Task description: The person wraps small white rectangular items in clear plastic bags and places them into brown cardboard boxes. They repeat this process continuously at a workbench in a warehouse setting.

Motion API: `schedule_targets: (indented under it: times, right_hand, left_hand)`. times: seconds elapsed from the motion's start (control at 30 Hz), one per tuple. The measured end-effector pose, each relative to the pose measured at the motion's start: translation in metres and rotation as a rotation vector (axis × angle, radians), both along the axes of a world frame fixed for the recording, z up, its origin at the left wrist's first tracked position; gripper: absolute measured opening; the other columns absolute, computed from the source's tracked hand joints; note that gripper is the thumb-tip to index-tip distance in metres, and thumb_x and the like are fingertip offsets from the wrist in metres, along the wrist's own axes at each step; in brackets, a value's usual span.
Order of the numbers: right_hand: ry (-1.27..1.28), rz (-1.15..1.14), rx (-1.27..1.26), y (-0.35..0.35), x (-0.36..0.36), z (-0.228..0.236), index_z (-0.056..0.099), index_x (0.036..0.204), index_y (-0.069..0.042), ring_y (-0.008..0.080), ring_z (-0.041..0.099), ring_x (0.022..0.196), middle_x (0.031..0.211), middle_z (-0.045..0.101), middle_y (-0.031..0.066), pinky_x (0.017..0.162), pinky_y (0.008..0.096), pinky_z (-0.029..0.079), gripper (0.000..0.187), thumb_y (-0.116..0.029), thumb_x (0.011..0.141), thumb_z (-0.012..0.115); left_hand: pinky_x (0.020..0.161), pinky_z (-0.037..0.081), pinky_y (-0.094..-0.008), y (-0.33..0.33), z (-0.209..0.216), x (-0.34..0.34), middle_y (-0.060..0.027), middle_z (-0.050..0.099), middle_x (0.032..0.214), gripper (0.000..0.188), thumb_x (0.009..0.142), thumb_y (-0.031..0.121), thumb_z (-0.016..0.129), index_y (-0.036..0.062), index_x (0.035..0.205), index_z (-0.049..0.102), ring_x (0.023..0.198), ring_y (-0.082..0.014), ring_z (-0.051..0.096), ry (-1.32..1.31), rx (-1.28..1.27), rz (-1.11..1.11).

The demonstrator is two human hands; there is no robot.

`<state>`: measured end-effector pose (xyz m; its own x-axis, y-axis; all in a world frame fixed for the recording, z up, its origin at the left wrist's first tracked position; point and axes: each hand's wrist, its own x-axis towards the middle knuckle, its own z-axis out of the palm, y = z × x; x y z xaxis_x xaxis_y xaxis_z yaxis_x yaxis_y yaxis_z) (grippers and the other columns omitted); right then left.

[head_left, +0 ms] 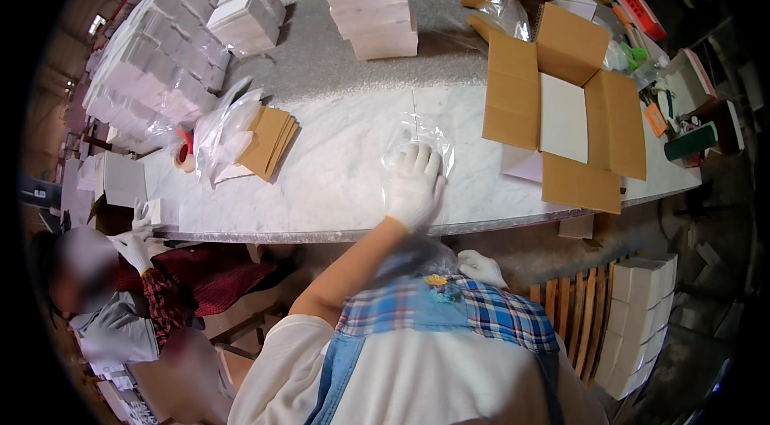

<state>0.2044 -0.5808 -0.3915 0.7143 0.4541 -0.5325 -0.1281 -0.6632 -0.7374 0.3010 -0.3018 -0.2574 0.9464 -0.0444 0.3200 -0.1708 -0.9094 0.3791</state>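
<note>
My left hand (415,184), in a white glove, reaches over the marble-patterned white tabletop (337,160). Its fingers are stretched out and lie flat on a clear plastic bag (437,136), which shows beyond the fingertips and beside the hand. Close to my body, just below the table's front edge, is my right hand (481,269), also gloved in white. Its fingers look curled in, and what they hold, if anything, is hidden. A blurred greyish, see-through patch (413,257) lies between the table edge and my plaid apron (385,301); I cannot tell what it is.
An open cardboard box (565,116) with a white piece inside stands right. White stacks (369,8) rise at the back, more (152,56) at left. Brown cardboard pieces (269,144), plastic bags (224,136) and tape (184,151) lie left. A co-worker's gloved hands (136,240) are at the left edge.
</note>
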Motion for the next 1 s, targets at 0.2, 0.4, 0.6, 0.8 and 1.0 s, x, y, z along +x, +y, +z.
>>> schedule_targets:
  times: [0.2,0.4,0.6,0.8,1.0]
  right_hand:
    - [-0.02,0.22,-0.591,0.024,0.006,-0.012,0.074,0.113,-0.015,0.0359,0.071,0.102,0.106,0.076,0.0164,0.091,0.046,0.055,0.039,-0.045,0.09,0.064]
    - [-0.196,-0.522,-0.149,0.088,0.027,0.165,0.074,0.108,-0.004,0.0292,0.075,0.087,0.09,0.076,0.0164,0.079,0.0377,0.056,0.032,-0.033,0.1,0.062]
    - [-0.417,-0.521,-0.193,0.139,0.104,0.16,0.052,0.147,0.0,0.0363,0.065,0.125,0.136,0.065,0.0251,0.105,0.0404,0.049,0.071,-0.043,0.093,0.067]
    - [-0.277,-0.325,-0.274,0.189,0.173,0.157,0.038,0.157,-0.002,0.0401,0.06,0.13,0.144,0.059,0.0253,0.108,0.0432,0.047,0.103,-0.057,0.078,0.076]
    - [-0.329,0.052,0.035,0.2,0.182,0.165,0.037,0.158,-0.004,0.0414,0.065,0.12,0.139,0.062,0.0246,0.106,0.044,0.049,0.101,-0.047,0.077,0.08]
  left_hand:
    - [0.103,0.036,-0.0517,0.006,0.004,-0.002,-0.0236,0.052,0.13,0.042,0.09,0.029,0.065,-0.0012,0.118,0.057,0.125,-0.0416,0.045,0.031,0.071,-0.021]
    - [0.106,0.033,-0.0534,0.014,-0.002,-0.005,-0.0264,0.05,0.138,0.057,0.09,0.036,0.067,-0.0037,0.129,0.054,0.129,-0.0444,0.043,0.057,0.053,-0.022]
    - [0.109,0.031,-0.0547,0.018,-0.003,-0.006,-0.0251,0.052,0.137,0.064,0.09,0.041,0.067,-0.004,0.133,0.053,0.131,-0.0445,0.042,0.105,0.031,-0.081]
    - [0.111,0.031,-0.0554,0.026,-0.005,-0.013,-0.0231,0.06,0.122,0.061,0.095,0.046,0.06,-0.0045,0.129,0.058,0.124,-0.0402,0.051,0.181,0.105,-0.162]
    - [0.115,0.03,-0.0567,0.027,-0.038,-0.014,-0.0244,0.054,0.139,0.071,0.094,0.052,0.059,-0.0023,0.139,0.054,0.133,-0.0403,0.045,0.26,-0.083,-0.155]
